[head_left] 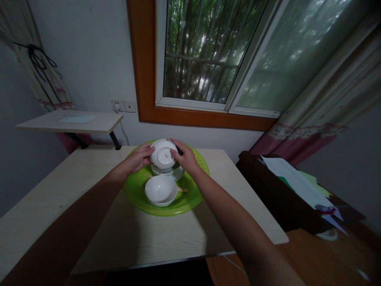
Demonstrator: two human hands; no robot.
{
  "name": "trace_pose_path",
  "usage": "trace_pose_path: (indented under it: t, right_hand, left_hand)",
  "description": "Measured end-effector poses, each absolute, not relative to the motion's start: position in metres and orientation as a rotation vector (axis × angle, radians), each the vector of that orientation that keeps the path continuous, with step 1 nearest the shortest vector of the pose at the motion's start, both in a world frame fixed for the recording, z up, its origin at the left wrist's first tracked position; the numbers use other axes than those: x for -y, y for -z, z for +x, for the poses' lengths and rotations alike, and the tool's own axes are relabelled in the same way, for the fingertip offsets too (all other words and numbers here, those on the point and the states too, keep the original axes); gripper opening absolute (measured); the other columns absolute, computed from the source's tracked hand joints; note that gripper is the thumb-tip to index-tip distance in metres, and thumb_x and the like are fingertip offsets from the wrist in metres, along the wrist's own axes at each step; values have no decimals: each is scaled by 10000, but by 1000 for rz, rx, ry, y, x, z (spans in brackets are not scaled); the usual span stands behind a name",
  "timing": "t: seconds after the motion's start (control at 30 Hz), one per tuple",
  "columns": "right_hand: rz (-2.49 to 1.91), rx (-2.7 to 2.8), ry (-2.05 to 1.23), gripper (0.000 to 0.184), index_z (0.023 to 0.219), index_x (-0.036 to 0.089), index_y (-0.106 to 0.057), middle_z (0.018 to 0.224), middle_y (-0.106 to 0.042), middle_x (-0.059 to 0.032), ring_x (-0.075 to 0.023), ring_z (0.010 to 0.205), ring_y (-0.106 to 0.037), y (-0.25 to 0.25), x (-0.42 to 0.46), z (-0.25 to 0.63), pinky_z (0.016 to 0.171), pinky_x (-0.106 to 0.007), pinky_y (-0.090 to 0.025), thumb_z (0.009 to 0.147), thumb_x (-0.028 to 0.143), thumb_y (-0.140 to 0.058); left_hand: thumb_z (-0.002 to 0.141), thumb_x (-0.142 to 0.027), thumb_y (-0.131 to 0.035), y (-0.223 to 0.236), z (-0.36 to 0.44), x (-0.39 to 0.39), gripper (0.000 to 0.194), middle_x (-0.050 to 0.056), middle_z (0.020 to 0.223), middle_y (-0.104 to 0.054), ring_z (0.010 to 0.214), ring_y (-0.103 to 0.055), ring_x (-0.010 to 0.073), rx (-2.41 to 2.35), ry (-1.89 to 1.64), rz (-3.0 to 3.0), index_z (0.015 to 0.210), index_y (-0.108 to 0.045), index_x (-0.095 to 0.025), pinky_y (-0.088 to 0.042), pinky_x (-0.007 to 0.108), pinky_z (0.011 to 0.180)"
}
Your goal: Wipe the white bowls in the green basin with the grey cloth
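Note:
A white bowl (pixel 162 155) is tipped on its side with its underside toward me, held over a green basin (pixel 133 190) on the table. My left hand (pixel 139 157) grips its left rim and my right hand (pixel 186 156) grips its right rim; something dark shows under the right fingers. Below the held bowl sits a glass dish (pixel 175 172). A second white bowl (pixel 161 190) stands upright in the basin's near part. A wooden chopstick (pixel 181 190) lies under that bowl.
The light wooden table (pixel 89 222) stands against a wall under a window (pixel 208 51). A small raised shelf (pixel 71 121) is at the back left. A dark cabinet with papers (pixel 297 182) stands to the right. Curtains hang on both sides.

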State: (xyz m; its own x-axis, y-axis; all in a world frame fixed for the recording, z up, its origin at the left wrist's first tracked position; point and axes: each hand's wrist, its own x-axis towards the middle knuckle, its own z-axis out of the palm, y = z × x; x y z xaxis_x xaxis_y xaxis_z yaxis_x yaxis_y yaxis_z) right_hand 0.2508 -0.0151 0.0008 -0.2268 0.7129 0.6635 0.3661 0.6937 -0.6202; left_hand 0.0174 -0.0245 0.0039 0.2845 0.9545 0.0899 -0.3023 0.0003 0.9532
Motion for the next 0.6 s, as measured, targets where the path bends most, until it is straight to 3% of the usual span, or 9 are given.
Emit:
trace_pose_path:
  t: [0.33, 0.47, 0.6]
  right_hand:
    - [-830, 1862, -416, 501, 1388, 255, -653, 1392, -669, -94, -243, 1284, -625, 1, 17, 250, 1152, -417, -450, 930, 458, -667]
    - [-820, 1928, -409, 500, 1371, 264, -668, 1388, -674, -91, -256, 1280, -635, 1, 18, 249, 1148, -435, -460, 913, 463, -691]
    - [-805, 1975, -400, 485, 1361, 271, -675, 1396, -671, -84, -252, 1284, -636, 0, 19, 247, 1147, -438, -462, 915, 459, -689]
  left_hand:
    - [765, -258, -757, -16, 18, 25, 451, 133, 1185, -716, 1061, -692, 270, -700, -1068, 1132, 1191, -642, -164, -594, 401, 889]
    - [850, -385, -700, -13, 21, 18, 408, 138, 1112, -744, 1013, -698, 298, -750, -1025, 1113, 1199, -686, -174, -596, 453, 867]
    - [856, -502, -707, -5, 17, 15, 471, 130, 1071, -755, 940, -709, 278, -792, -1002, 1164, 1201, -696, -181, -604, 434, 830]
